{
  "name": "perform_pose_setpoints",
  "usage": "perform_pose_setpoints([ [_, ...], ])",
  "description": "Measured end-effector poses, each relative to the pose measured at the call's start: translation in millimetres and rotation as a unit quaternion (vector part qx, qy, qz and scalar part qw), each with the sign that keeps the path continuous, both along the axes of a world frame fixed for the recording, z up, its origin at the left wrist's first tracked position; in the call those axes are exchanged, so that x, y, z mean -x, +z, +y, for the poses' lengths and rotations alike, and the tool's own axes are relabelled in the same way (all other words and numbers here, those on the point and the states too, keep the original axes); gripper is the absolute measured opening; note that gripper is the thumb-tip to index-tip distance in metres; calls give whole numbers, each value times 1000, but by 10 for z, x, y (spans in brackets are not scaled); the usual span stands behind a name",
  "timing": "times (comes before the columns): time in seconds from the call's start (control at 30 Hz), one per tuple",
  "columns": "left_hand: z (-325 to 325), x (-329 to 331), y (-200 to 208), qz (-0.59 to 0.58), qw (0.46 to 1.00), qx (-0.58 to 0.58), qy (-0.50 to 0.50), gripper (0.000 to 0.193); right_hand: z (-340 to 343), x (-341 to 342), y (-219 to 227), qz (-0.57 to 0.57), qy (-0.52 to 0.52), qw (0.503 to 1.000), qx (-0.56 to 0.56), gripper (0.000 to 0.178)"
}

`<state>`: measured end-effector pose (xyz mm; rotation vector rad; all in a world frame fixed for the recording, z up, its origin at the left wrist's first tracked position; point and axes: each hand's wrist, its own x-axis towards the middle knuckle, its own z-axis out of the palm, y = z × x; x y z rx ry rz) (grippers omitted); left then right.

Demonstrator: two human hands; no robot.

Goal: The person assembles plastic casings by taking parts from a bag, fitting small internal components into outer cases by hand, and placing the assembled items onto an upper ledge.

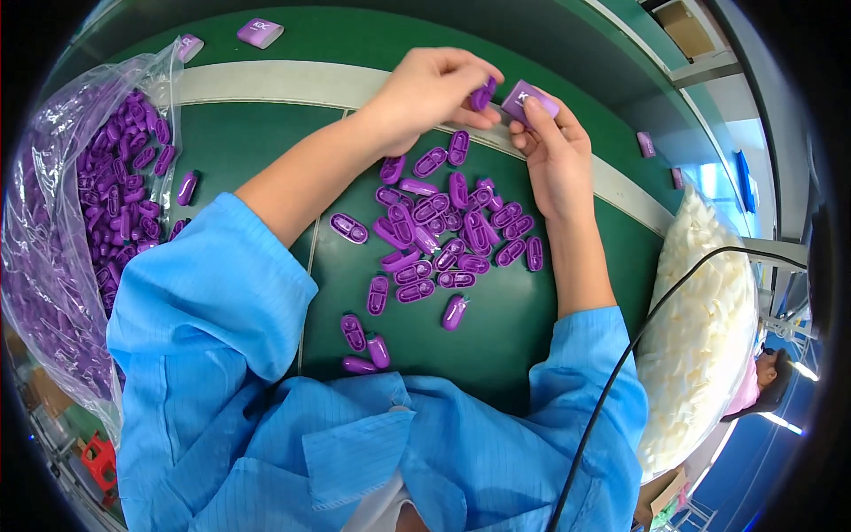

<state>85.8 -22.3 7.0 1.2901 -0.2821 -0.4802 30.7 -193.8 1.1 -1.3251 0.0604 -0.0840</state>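
Blue shirt (479,452) nearest, left fingers (476,118) half-hide what seems a purple shell (483,93).

A scattered heap of purple plastic shells (432,209) is crowding the middle of the green table (496,350), while bare surface is offering a hand some passage at its lower right. A clear plastic bag (51,239) of purple parts is walling off the left; a bulging bag of white parts (700,355) and a slanting black cable (612,379) are obstructing the right.
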Motion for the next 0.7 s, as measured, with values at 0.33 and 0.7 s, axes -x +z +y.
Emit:
perform_pose_setpoints([
  [0.33, 149, 90, -20, -95, 993, -8, -64, 38, 0, 155, 88, 8, 36, 997, 72, 29],
  [0.7, 134, 161, -19, -164, 981, -83, -55, 35, 57, 183, 70, -54, 17, 980, 189, 28],
])
